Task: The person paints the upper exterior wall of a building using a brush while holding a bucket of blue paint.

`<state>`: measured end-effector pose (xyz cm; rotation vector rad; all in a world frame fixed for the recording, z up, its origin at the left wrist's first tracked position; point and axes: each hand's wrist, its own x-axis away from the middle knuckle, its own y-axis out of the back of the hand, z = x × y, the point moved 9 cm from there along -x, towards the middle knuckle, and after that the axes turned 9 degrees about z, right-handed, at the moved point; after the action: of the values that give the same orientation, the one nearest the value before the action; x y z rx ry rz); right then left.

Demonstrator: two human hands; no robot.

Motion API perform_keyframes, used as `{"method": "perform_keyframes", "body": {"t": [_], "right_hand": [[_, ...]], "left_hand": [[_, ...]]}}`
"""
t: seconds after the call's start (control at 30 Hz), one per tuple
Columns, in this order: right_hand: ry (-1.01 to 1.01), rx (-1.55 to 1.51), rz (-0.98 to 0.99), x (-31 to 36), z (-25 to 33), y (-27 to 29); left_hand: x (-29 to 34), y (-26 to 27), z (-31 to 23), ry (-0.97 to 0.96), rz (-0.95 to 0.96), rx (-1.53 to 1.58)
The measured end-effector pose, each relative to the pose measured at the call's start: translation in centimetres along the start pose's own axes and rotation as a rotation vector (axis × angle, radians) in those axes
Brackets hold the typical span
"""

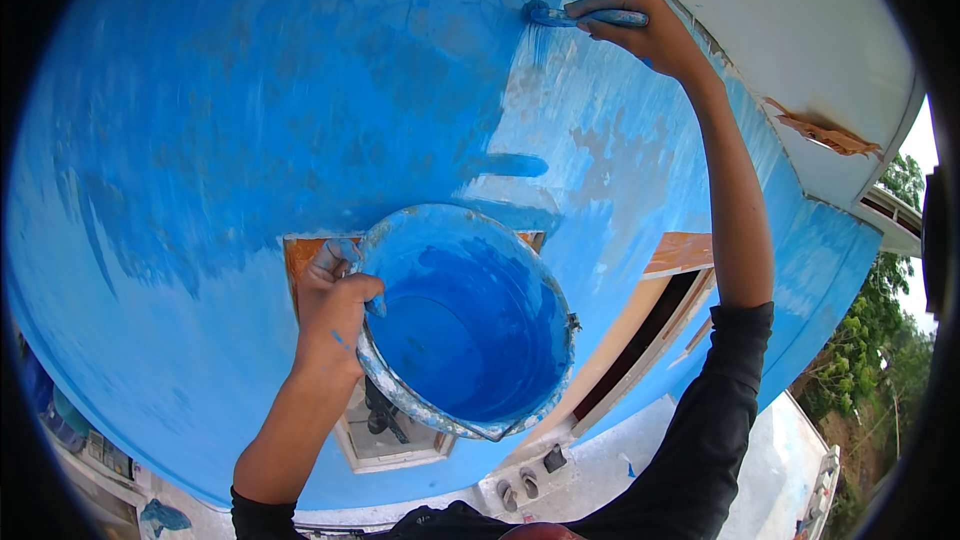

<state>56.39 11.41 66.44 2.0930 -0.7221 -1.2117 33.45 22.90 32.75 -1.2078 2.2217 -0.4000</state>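
Up at the wall, my right hand (635,28) grips a paintbrush (612,17) by its paint-stained handle. The blue-loaded bristles touch the wall (400,90) where deep blue paint meets a paler, patchy stretch. My left hand (335,290) clasps the rim of a paint bucket (372,355), thumb over the edge. Blue paint lies in the bottom of the bucket and coats its inner sides. The bucket is tilted toward me, its rim crusted with dried paint. Blue smears mark both hands.
Behind the bucket is a window with a wooden frame (365,462). To its right stands a doorway (640,340). A pale ceiling (800,30) with a torn brown patch (825,132) meets the wall at upper right. Slippers (528,482) lie on the floor below; trees (860,340) show at right.
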Motion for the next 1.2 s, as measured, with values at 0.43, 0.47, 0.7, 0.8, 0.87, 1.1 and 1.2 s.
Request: {"method": "perform_keyframes", "body": {"t": [0.43, 0.47, 0.7, 0.8, 0.87, 1.1, 1.2], "right_hand": [[-0.031, 0.115, -0.260, -4.1, -3.9, 6.8], [-0.090, 0.053, -0.310, -4.2, -2.6, 8.1], [-0.018, 0.317, -0.334, -3.4, -3.9, 4.9], [0.081, 0.270, -0.342, -2.4, -2.7, 3.6], [0.066, 0.177, -0.294, -1.6, -1.7, 2.6], [-0.133, 0.003, -0.011, -0.7, -0.8, 2.3], [-0.091, 0.131, -0.059, -1.7, -0.6, 4.3]], "left_hand": [[1.3, -0.9, -1.2, 0.014, -0.013, 0.013], [1.2, -1.0, -1.1, 0.011, 0.003, 0.034], [1.4, -0.4, -1.2, 0.009, -0.039, -0.038], [1.5, -0.1, -1.1, 0.014, -0.046, -0.015], [1.5, 0.1, -1.0, 0.014, -0.040, 0.007], [0.6, 1.5, -0.2, -0.001, -0.036, -0.052], [0.7, 0.7, -0.6, 0.014, -0.033, -0.075]]}}
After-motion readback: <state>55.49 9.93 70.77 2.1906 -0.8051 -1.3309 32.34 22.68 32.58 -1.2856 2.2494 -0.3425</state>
